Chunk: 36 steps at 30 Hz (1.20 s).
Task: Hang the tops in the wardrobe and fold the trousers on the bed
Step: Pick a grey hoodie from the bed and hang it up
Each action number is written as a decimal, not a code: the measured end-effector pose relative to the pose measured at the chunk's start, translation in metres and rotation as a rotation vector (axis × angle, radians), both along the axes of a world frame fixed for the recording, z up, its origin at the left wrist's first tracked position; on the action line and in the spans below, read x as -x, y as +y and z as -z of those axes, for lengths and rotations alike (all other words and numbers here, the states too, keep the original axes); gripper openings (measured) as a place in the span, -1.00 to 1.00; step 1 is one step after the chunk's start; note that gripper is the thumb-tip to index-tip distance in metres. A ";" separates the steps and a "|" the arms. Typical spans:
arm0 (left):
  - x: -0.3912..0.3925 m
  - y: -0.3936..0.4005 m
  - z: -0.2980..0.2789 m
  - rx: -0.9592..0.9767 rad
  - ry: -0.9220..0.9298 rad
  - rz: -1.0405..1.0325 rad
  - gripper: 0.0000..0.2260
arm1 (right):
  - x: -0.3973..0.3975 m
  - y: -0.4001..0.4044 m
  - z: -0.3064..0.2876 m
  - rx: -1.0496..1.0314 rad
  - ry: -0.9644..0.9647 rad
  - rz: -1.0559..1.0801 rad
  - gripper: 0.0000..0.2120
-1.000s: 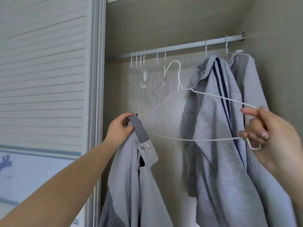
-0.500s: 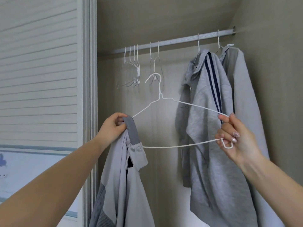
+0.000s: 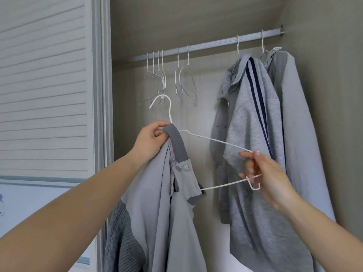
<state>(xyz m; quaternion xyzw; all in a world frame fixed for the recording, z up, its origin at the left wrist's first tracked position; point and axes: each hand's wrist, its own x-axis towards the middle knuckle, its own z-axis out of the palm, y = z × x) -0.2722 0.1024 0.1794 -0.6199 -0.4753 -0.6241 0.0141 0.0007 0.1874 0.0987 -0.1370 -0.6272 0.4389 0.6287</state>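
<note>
We've got the white wire hanger [image 3: 214, 140] held up in front of the open wardrobe [image 3: 196, 20], hook up, long axis running left-right and dipping right. Our left hand [image 3: 151, 138] grips the grey top [image 3: 167, 213] by its ribbed collar, and our right hand [image 3: 263, 173] pinches the hanger's right end. On the rail [image 3: 212, 44]: six empty hangers [image 3: 169, 79], two grey jackets [image 3: 261, 134].
</note>
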 end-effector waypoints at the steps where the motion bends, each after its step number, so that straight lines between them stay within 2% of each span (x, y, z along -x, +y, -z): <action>1: 0.001 0.001 0.000 0.002 0.015 -0.016 -0.74 | -0.005 0.002 0.000 -0.232 -0.154 0.343 -0.82; 2: 0.002 0.002 0.000 0.004 0.025 -0.031 -0.74 | -0.009 0.002 0.002 -0.477 -0.293 0.677 -0.76; 3: 0.003 0.003 0.001 0.004 0.028 -0.044 -0.74 | -0.010 0.002 0.004 -0.741 -0.360 0.898 -0.66; 4: 0.003 0.005 0.002 0.003 0.028 -0.050 -0.74 | -0.008 -0.003 0.009 -0.958 -0.391 0.964 -0.61; 5: 0.001 0.006 0.003 0.000 0.027 -0.052 -0.74 | 0.000 -0.009 0.017 -1.108 -0.405 0.919 -0.62; 7: -0.004 0.008 0.002 -0.019 0.025 -0.038 -0.73 | 0.021 -0.016 0.036 -1.227 -0.465 0.746 -0.67; 8: -0.007 0.009 0.002 -0.026 0.031 -0.022 -0.73 | 0.031 -0.019 0.046 -1.152 -0.533 0.675 -0.67; 11: -0.019 0.011 -0.002 -0.046 0.037 0.055 -0.77 | 0.051 -0.014 0.061 -0.731 -0.669 0.451 -0.63; 14: -0.024 0.010 -0.004 -0.062 0.040 0.108 -0.80 | 0.060 -0.003 0.065 -0.519 -0.502 0.306 -0.60; 17: -0.023 0.006 -0.006 -0.091 0.009 0.124 -0.80 | 0.063 -0.001 0.067 -0.516 -0.324 0.305 -0.56; 21: -0.021 0.002 -0.007 -0.104 -0.017 0.121 -0.80 | 0.068 -0.002 0.081 -0.489 -0.199 0.243 -0.57; 24: -0.019 0.003 -0.006 -0.105 -0.084 0.140 -0.80 | 0.075 -0.003 0.086 -0.152 -0.133 0.096 -0.63; 26: -0.019 0.004 -0.007 -0.105 -0.124 0.174 -0.80 | 0.078 -0.003 0.081 -0.037 -0.182 -0.067 -0.59; 30: -0.025 0.008 -0.007 -0.080 -0.112 0.248 -0.81 | 0.085 -0.013 0.065 -0.111 -0.350 -0.334 -0.65; 34: -0.024 0.007 -0.008 -0.073 -0.143 0.256 -0.82 | 0.086 -0.019 0.060 -0.196 -0.645 -0.408 -0.75; 36: -0.020 0.003 -0.006 -0.054 -0.132 0.244 -0.75 | 0.083 -0.021 0.064 -0.271 -0.839 -0.409 -0.75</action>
